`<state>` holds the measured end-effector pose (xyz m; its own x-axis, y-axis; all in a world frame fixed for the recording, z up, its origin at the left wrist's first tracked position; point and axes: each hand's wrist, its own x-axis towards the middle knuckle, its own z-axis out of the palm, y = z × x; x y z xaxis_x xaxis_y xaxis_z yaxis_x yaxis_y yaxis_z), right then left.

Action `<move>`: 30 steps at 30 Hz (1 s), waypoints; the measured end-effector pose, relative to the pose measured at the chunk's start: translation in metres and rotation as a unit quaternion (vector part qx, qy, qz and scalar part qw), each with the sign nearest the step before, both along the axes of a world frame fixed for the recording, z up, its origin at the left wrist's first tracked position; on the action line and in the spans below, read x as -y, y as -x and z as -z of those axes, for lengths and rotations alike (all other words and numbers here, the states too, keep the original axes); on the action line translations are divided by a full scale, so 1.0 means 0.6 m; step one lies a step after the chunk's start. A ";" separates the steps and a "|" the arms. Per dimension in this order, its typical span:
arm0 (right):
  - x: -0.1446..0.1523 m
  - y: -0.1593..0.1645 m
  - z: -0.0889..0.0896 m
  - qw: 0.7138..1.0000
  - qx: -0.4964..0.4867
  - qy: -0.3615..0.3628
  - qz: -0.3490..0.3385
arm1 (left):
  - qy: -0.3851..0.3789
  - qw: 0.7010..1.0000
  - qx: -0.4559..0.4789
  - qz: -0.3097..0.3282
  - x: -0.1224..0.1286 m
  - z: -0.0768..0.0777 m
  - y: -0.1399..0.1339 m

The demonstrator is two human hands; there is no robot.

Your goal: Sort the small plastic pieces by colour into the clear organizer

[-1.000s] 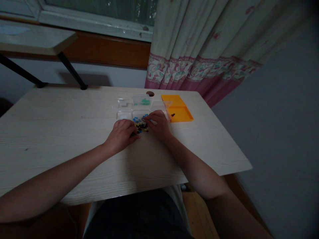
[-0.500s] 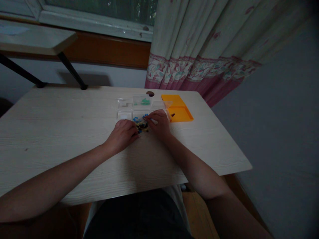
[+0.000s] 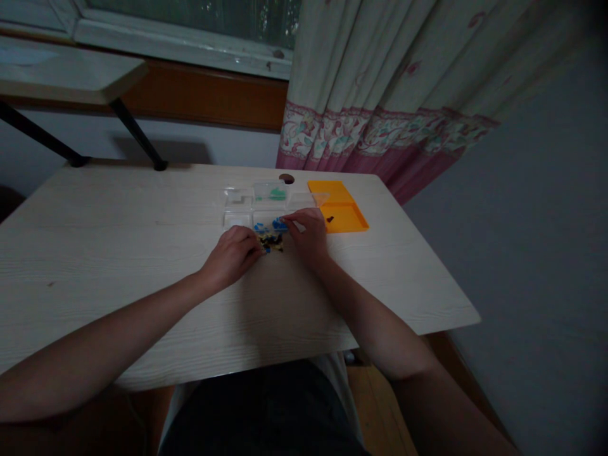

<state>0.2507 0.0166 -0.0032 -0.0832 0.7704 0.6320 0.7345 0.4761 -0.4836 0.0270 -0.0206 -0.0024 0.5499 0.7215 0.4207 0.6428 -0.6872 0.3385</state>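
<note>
A pale wooden table (image 3: 118,253) stands under a window, with a flowered curtain (image 3: 380,82) hanging behind it and an orange tray (image 3: 344,212) near its far edge. The left hand (image 3: 232,253) rests curled beside a small heap of dark and yellow pieces (image 3: 270,241); whether it grips anything I cannot tell. The right hand (image 3: 308,234) has its fingertips pinched together on a blue piece (image 3: 279,223) over the clear compartment box (image 3: 237,202), which also holds green pieces (image 3: 277,194).

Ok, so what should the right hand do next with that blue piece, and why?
Probably drop it into the clear plastic compartment box: the right hand pinches a small blue piece right at the compartment that already holds blue ones.
</note>
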 end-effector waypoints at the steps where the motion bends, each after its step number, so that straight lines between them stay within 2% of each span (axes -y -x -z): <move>1: -0.001 0.000 0.000 1.000 0.003 0.003 0.002 | 0.007 1.000 0.016 -0.004 0.000 -0.001 0.000; 9: -0.004 -0.005 0.007 0.998 0.033 0.040 0.030 | 0.025 0.992 0.122 -0.025 -0.007 0.003 0.004; 17: -0.006 -0.007 0.010 0.998 0.038 0.042 0.032 | 0.044 0.986 0.153 -0.042 -0.013 0.006 0.007; 20: -0.005 -0.004 0.009 1.000 0.022 0.016 0.001 | 0.050 0.985 0.158 -0.047 -0.014 0.006 0.007; 24: 0.000 0.005 0.004 0.997 0.021 -0.023 -0.076 | 0.047 0.984 0.167 -0.046 -0.016 0.009 0.008; 30: 0.017 0.018 -0.002 0.980 0.093 -0.026 -0.172 | 0.046 0.984 0.167 -0.047 -0.018 0.010 0.008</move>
<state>0.2399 0.0061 -0.0017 -0.4497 0.6442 0.6187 0.5996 0.7312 -0.3254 0.0224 -0.0099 -0.0084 0.3208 0.8063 0.4970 0.5445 -0.5863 0.5998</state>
